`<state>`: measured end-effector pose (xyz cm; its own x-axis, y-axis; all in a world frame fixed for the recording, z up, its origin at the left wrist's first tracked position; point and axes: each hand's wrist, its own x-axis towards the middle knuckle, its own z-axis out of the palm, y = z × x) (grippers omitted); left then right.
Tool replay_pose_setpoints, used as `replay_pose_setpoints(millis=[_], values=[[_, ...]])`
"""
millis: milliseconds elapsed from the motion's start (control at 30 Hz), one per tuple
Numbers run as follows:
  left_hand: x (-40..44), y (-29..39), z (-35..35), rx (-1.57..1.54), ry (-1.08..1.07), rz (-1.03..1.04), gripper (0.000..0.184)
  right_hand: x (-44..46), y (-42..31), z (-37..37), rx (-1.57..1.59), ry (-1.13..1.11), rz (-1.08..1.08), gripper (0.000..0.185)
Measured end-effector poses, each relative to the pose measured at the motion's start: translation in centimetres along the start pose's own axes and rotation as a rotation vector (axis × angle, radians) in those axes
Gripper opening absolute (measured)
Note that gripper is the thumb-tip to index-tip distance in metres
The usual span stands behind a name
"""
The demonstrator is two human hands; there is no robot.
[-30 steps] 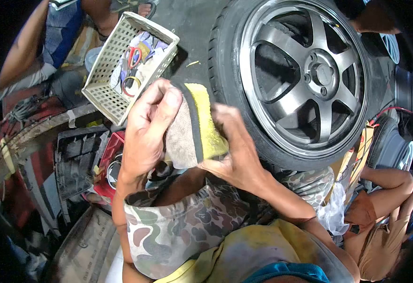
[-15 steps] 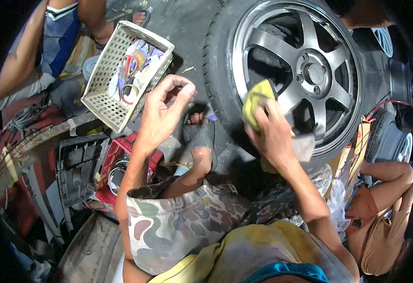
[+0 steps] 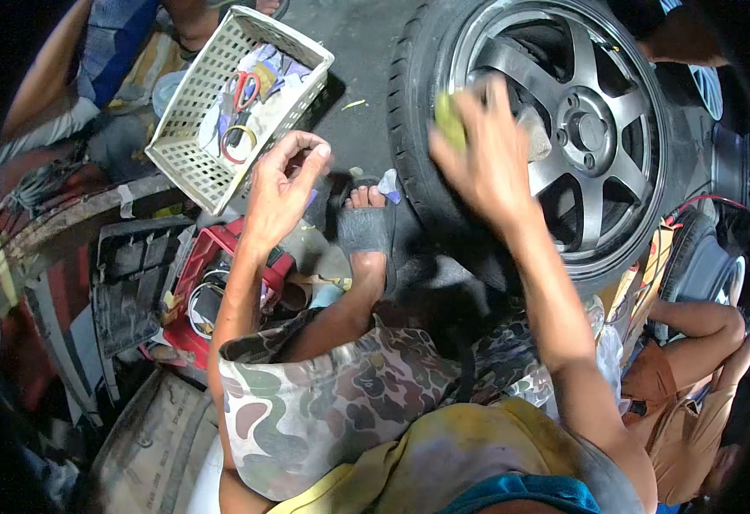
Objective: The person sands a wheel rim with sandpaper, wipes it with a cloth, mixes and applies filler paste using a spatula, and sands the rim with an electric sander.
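Observation:
A grey multi-spoke wheel rim [image 3: 525, 68] with a black tyre [image 3: 416, 111] fills the upper right of the head view. My right hand [image 3: 488, 163] is over the rim's near left edge, its fingers closed on a yellow-green cloth [image 3: 450, 122]; the hand is blurred. A greyish flap [image 3: 533, 137] shows at its other side, perhaps part of the same cloth. My left hand [image 3: 282, 184] hovers beside the white plastic basket [image 3: 212, 193], thumb and fingers curled together, with nothing visible in them. Inside the basket lie red-handled scissors [image 3: 245, 90], a tape roll [image 3: 240, 144] and scraps.
Below my left arm sits a red open case [image 3: 188, 313] with items in it. My sandalled foot [image 3: 365, 227] is between basket and tyre. Another person's legs [image 3: 692, 334] are at the right, another's [image 3: 118, 51] at the upper left. Another tyre [image 3: 687, 248] stands at the right edge.
My right hand has moved up along the rim with the cloth. The left hand has shifted slightly left and stays curled. The view has shifted a little.

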<state>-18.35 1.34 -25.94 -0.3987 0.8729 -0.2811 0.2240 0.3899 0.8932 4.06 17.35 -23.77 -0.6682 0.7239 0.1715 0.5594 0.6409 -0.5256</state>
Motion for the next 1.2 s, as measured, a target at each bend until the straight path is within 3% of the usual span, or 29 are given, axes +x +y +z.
replay_pose_setpoints(millis=[167, 233, 300, 333, 367, 433, 533, 567, 667, 700, 733, 767, 833, 900, 967, 1100, 1167, 1200], values=[[0.7, -0.4, -0.1, -0.013, -0.02, 0.006, 0.022, -8.8, -0.6, -7.9, 0.425, -0.698, 0.13, 0.038], [1.4, -0.4, 0.1, -0.009, -0.026, 0.016, 0.022, -9.5, -0.5, -9.1, 0.374, -0.372, 0.159, 0.033], [1.5, -0.5, 0.1, 0.003, -0.055, 0.033, 0.022, -9.1, -1.1, -9.3, 0.333, 0.039, 0.415, 0.031], [1.4, -0.7, -0.1, 0.007, -0.053, 0.03, 0.022, -8.8, -0.5, -9.0, 0.126, 0.088, 0.216, 0.036], [1.4, -0.9, -0.2, 0.018, -0.063, 0.041, 0.022, -8.6, -1.5, -8.7, 0.076, -0.009, 0.162, 0.041], [1.4, -1.0, -0.3, 0.024, -0.071, 0.048, 0.023, -10.5, -0.7, -4.3, 0.08, -0.125, 0.112, 0.036], [1.1, -1.2, -0.6, -0.004, -0.042, 0.01, 0.023, -7.2, -0.1, -1.3, 0.101, -0.057, 0.097, 0.035], [1.0, -1.1, -0.5, 0.017, -0.051, 0.007, 0.023, -4.5, 0.2, -0.8, 0.05, 0.006, -0.036, 0.031], [0.9, -0.3, -0.4, 0.052, -0.079, -0.015, 0.023, 3.8, 2.1, 2.4, -0.137, 0.29, -0.075, 0.032], [0.6, -0.2, -0.6, 0.064, -0.102, -0.046, 0.024, 6.4, 3.1, 2.7, -0.207, 0.281, -0.013, 0.035], [0.5, -0.6, -0.6, 0.076, -0.087, -0.023, 0.024, 7.8, 3.3, 3.0, -0.198, 0.506, -0.117, 0.023], [0.3, -1.0, -0.7, 0.082, -0.072, -0.035, 0.024, 9.2, 4.9, 3.2, -0.208, 0.401, -0.023, 0.047], [-0.4, -2.0, -1.2, 0.102, -0.048, -0.028, 0.024, 8.7, 4.1, 2.9, -0.261, 0.383, -0.034, 0.036], [-1.1, -2.5, -2.3, 0.214, -0.01, -0.019, 0.025, 4.1, 2.6, 3.3, -0.164, 0.385, -0.118, 0.038], [-1.6, -4.0, -3.8, 0.369, 0.012, -0.004, 0.027, -1.7, -0.7, 0.8, -0.074, 0.098, 0.01, 0.037], [-2.8, -5.9, -6.0, 0.381, -0.019, -0.139, 0.03, -9.1, -0.6, -3.8, -0.038, -0.18, 0.159, 0.051], [-3.1, -8.4, -5.7, 0.276, 0.0, -0.069, 0.031, -8.7, -0.2, -3.9, -0.081, -0.196, 0.149, 0.052], [-2.7, -8.6, -5.4, 0.302, -0.028, -0.032, 0.031, -7.7, 0.5, -3.0, -0.143, -0.12, 0.008, 0.05]])
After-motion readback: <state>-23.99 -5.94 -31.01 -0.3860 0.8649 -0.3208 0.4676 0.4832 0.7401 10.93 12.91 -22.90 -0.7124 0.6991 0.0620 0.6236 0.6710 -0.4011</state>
